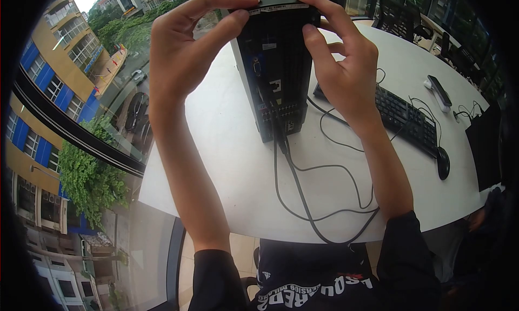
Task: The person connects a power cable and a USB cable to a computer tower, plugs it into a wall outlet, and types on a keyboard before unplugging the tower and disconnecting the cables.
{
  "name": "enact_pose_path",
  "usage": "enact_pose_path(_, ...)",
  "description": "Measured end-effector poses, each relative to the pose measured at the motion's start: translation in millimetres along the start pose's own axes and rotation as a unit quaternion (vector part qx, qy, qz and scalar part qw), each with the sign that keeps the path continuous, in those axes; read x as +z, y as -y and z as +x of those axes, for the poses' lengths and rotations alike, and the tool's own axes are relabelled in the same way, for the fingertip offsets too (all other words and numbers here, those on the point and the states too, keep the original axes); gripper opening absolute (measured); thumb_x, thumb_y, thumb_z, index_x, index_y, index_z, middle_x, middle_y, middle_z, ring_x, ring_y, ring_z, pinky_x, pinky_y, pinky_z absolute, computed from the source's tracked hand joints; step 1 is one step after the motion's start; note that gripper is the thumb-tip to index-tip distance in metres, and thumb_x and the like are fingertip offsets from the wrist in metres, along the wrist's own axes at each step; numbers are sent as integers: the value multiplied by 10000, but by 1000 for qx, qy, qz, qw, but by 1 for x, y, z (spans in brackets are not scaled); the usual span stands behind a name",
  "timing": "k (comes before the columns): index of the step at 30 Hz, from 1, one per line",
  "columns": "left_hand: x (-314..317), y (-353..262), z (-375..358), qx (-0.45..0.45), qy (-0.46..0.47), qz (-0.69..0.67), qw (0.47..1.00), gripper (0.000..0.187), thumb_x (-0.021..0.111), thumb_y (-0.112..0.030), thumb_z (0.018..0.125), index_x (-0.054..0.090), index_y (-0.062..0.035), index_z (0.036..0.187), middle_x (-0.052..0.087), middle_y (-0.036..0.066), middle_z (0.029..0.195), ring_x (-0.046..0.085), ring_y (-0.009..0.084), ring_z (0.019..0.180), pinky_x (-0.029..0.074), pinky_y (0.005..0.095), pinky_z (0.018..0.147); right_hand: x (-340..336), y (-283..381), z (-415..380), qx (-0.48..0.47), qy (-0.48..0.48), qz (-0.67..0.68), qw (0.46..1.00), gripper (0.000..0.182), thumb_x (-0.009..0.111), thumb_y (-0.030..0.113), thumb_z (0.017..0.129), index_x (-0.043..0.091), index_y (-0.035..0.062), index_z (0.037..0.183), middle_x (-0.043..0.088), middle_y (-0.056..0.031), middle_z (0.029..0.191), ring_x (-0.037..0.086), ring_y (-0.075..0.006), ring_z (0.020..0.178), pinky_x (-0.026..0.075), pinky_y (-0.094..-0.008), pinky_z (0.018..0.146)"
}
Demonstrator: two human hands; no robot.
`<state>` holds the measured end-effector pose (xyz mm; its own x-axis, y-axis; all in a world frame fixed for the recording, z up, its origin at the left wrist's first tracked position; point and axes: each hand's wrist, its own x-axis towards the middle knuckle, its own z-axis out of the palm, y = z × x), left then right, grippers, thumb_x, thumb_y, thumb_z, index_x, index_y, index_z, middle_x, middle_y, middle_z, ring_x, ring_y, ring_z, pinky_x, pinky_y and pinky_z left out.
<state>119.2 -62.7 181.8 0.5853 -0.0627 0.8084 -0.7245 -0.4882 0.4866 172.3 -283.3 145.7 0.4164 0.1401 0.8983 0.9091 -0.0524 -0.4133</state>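
Note:
A black desktop computer tower point(292, 57) stands upright on the white table, its rear panel with ports facing me. My left hand point(189, 46) grips the tower's upper left edge, fingers on top and thumb against the back. At the upper right edge, my right hand point(346, 57) holds it the same way, thumb on the rear panel. A blue video port point(257, 66) shows on the panel. Black cables point(296, 173) run from the lower ports down onto the table and loop toward its front edge. The tower's front side is hidden.
Right of the tower lie a black keyboard point(408, 119), a mouse point(443, 164) and a dark phone-like device point(439, 92) on the white table point(238, 203). A black item point(484, 143) sits at the table's right edge. Chairs point(397, 19) stand behind; a window is on the left.

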Motion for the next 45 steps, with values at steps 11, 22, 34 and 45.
enact_pose_path(11,1,4,2,19,-7,16,1000,177,763,-153,957,818,-76,1107,805,102,1142,749,193,1109,565,364,1029,1,-3,0,-2,-3,-3,1000,445,622,19,914,643,10,1359,695,-241,1357,746,-330,1141,645,-339,781)
enact_pose_path(22,12,2,6,32,-39,64,997,154,861,-121,880,816,-75,1020,813,83,1072,727,170,1068,517,385,1055,0,-1,0,15,3,-13,1000,473,607,11,886,642,10,1358,690,-258,1354,743,-343,1145,650,-353,788)
enact_pose_path(34,11,-4,6,65,-23,92,993,152,835,-74,891,809,-68,1040,806,86,1117,725,165,1093,511,347,1066,-1,2,-2,35,15,-9,999,514,633,11,867,618,9,1381,651,-274,1406,724,-362,1175,658,-366,804)
enact_pose_path(45,14,-18,6,24,-29,65,997,233,814,-87,904,789,-9,1123,789,109,1115,718,168,1073,540,326,991,12,13,-1,10,38,-37,999,732,839,303,851,464,-16,1392,553,-261,1381,647,-312,1176,551,-406,953)
